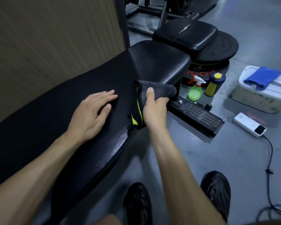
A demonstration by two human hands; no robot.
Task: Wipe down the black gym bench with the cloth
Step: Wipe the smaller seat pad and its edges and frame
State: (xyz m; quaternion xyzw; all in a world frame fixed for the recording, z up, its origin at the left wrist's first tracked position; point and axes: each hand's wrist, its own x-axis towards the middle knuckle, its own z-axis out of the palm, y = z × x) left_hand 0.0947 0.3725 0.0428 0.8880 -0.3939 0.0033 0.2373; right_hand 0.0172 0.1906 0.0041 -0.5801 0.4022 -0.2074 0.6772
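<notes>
Bench [81, 127]: one black worktop. One dark cloth [150, 93], yellow-edged, hung at its right edge, bunched in my right hand [154, 109], fingers curled round it. Left hand [91, 114] lay flat on the pad, fingers straight. Floor: two bottles, one spray bottle [195, 91], one yellow [213, 85].

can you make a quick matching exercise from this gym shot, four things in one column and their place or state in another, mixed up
Things:
1. grey cloth
2. left hand
3. blue cloth
4. green spray bottle

Places or states:
A. lies on the lid of the white box
B. stands on the floor beside the yellow bottle
C. rests flat on the black bench
D. gripped in the right hand at the bench edge

Pairs: 1-D, 2-C, 3-A, 4-B
</notes>
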